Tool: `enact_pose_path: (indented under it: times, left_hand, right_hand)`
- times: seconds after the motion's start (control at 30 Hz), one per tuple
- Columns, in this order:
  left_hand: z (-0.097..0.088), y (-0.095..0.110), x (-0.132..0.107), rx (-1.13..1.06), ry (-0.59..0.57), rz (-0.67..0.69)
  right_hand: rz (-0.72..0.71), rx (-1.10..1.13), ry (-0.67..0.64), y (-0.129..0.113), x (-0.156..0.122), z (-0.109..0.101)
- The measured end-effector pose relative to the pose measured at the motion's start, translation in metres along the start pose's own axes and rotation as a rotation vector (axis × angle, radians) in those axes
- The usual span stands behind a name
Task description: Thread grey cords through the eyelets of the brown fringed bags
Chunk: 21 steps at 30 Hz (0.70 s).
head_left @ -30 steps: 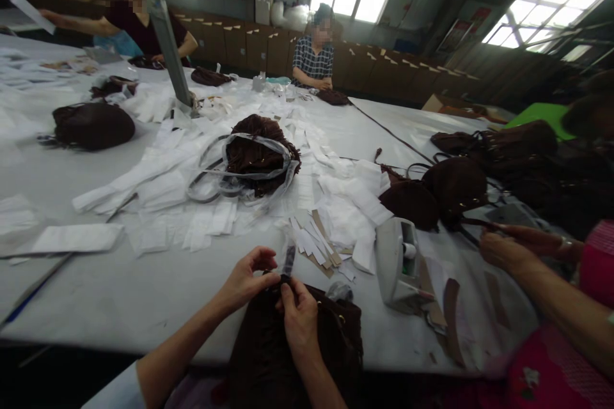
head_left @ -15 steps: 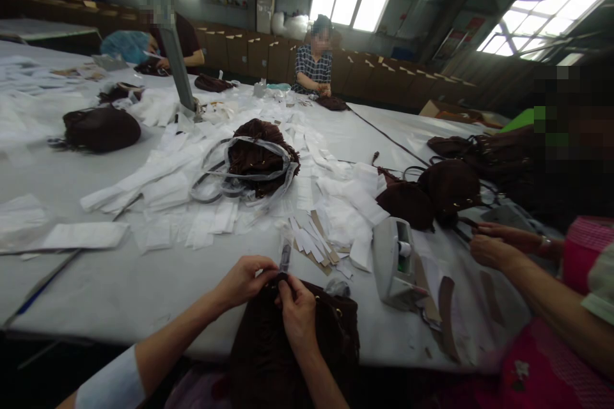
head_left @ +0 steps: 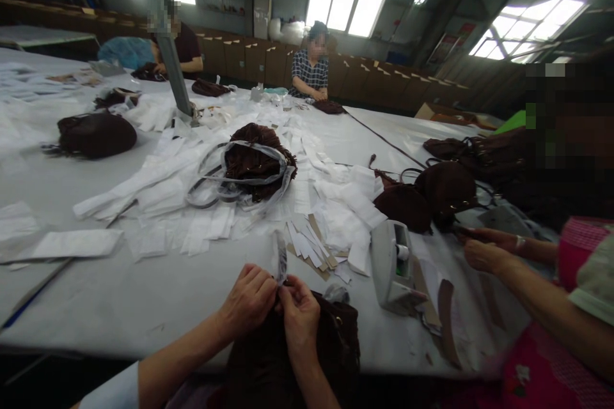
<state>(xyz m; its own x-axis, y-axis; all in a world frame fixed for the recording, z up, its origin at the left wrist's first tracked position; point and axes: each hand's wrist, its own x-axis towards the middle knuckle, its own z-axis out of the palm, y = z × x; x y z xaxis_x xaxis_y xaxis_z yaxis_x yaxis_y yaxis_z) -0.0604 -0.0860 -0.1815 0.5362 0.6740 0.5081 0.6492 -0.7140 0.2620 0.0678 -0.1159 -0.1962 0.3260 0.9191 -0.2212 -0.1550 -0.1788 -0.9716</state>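
Note:
A dark brown bag [head_left: 268,358] leans at the table's front edge, directly below my hands. From its top a strap wrapped in clear plastic [head_left: 279,255] stands up. My left hand [head_left: 249,297] is closed at the strap's lower end, fingers bent in a pinch. Against it, my right hand [head_left: 300,310] pinches the same spot with thumb and forefinger. The exact bit between the fingertips is hidden. Brass-coloured rings show on the bag's right side, near a lump of clear plastic wrap [head_left: 336,294].
Beyond my hands lie paper strips [head_left: 307,246], white wrapping sheets [head_left: 345,198] and a fringed brown bag [head_left: 256,163]. A grey tape dispenser [head_left: 391,268] stands to the right. Beside it a co-worker's hands [head_left: 487,252] handle another bag. A metal post [head_left: 170,64] rises at far left.
My left hand has turned and its fingers have curled in closer to my right hand. The plastic-wrapped strap stands slightly further left in view. My right hand stays pinched at the bag's top.

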Motion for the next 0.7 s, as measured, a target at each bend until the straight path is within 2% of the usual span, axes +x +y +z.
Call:
enact_pose_path:
  times: [0.13,0.27,0.4,0.5,0.57,0.67,0.7]
  left_hand:
    - [-0.004,0.0,0.001,0.01,-0.09,0.064]
    - [-0.003,-0.008,-0.011,0.0,-0.166,-0.034]
    - [0.003,-0.009,-0.012,-0.083,-0.125,-0.076]
    - [0.007,-0.005,-0.004,-0.118,-0.093,-0.181]
    - [0.007,-0.003,-0.001,-0.112,-0.135,-0.149]
    - [0.004,-0.001,-0.003,-0.09,-0.24,-0.01]
    - [0.003,0.0,-0.004,-0.098,-0.263,-0.02]
  right_hand:
    - [-0.02,0.02,-0.017,-0.002,-0.001,-0.001]
    - [-0.035,-0.002,-0.019,-0.001,-0.002,0.001]
    - [-0.044,0.001,-0.046,-0.003,0.002,0.001]
    - [-0.084,-0.046,-0.06,-0.003,0.003,-0.004]
    - [-0.119,-0.105,-0.052,-0.002,0.002,-0.008]
    - [-0.188,-0.21,-0.041,0.0,-0.001,-0.01]
    - [-0.209,-0.237,-0.041,0.0,-0.002,-0.011]
